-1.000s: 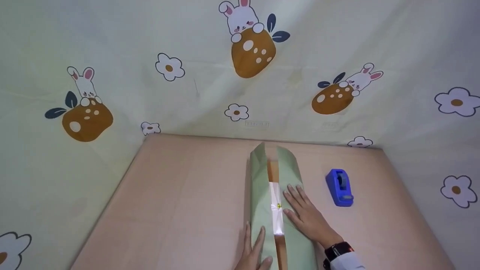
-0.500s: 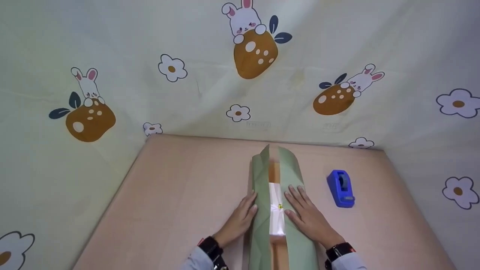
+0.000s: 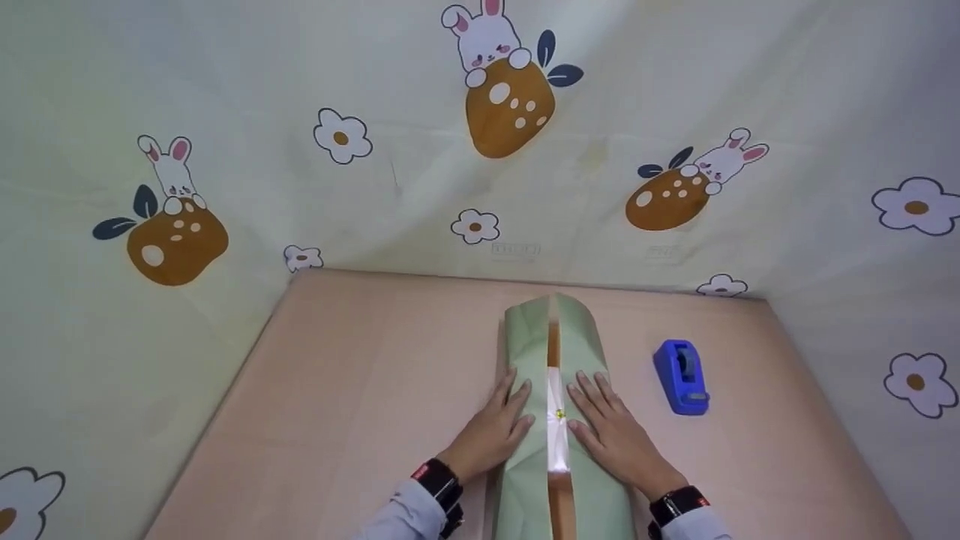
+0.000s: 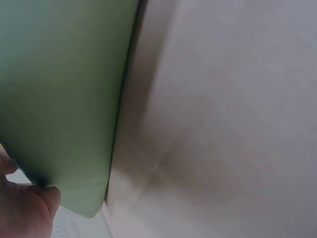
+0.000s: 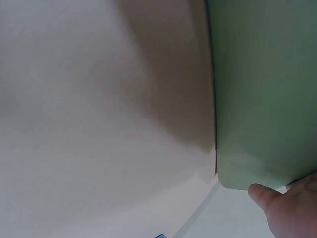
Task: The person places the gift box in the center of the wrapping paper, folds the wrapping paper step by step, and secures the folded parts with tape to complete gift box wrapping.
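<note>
Green wrapping paper (image 3: 525, 480) is folded over a long brown box (image 3: 561, 502), and its two edges nearly meet along the top. In the narrow gap shows a white band (image 3: 556, 442) with a small yellow-green spot. My left hand (image 3: 487, 431) rests on the left flap, fingers straight. On the right flap my right hand (image 3: 619, 435) lies flat with its fingers spread. The left wrist view has the paper's smooth side (image 4: 64, 109) with part of the hand at lower left. In the right wrist view, a finger (image 5: 265, 196) shows at the paper's far end.
A blue tape dispenser (image 3: 681, 379) stands on the pinkish-tan tabletop (image 3: 375, 375), right of the parcel. A pale sheet (image 3: 397, 187) printed with rabbits and flowers hangs behind and along the sides.
My left hand has moved from the lower end up the left side and pressed that flap down toward the middle. The gap has narrowed. My right hand has stayed in place.
</note>
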A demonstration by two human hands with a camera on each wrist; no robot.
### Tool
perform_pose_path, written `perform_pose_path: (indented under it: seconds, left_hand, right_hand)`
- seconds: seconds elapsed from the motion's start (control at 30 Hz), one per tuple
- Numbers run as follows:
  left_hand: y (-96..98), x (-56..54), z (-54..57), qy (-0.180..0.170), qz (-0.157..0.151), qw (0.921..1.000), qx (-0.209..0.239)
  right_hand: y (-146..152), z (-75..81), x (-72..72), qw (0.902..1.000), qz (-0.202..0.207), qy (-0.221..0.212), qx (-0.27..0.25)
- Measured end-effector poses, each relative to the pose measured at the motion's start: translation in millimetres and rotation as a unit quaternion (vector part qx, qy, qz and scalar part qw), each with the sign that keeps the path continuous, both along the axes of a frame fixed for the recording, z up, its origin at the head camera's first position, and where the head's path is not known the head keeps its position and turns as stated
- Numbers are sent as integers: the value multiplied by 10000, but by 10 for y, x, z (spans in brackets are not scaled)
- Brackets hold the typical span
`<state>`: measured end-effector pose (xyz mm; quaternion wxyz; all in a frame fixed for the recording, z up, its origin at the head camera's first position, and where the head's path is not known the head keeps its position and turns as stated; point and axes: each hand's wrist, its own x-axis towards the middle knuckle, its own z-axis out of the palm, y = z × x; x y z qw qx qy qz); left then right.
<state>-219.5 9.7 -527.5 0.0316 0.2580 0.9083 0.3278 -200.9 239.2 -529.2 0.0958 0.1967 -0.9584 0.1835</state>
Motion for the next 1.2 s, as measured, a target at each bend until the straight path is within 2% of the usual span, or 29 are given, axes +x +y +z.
perform_pose_path:
  seconds: [0.17,0.4,0.5,0.6,0.73,0.8,0.87,0.93,1.0,1.07,1.2]
  left_hand:
    - [76,-5,49,240,52,9992,-326]
    - [191,-19,55,442,178,9975,-522]
    - [240,-23,55,830,272,9926,-841]
    - [275,-16,72,1350,464,9816,-1269]
    - [335,13,75,1983,748,9616,-1742]
    - [384,32,62,2342,838,9495,-1914]
    - [439,49,48,2780,952,9322,-2114]
    - [484,81,38,3113,1028,9182,-2225]
    - [499,141,40,3272,1038,9115,-2265]
    - [494,214,56,3264,935,9131,-2258]
    - [452,339,124,2799,446,9347,-2146]
  right_hand:
    - [-38,4,15,9998,-33,131,119]
    - [-79,19,36,9993,-313,40,200]
    - [-115,20,40,9992,-312,80,248]
    - [-143,18,40,9989,-348,108,311]
    - [-158,-6,39,9986,-487,94,164]
    - [-167,-19,39,9982,-602,20,-62]
    - [-174,-31,31,9968,-712,-97,-338]
    - [-179,-39,27,9951,-770,-225,-583]
    - [-180,-46,26,9935,-757,-320,-794]
    - [-171,-46,22,9920,-690,-403,-973]
    - [-128,1,6,9831,-482,-828,-1559]
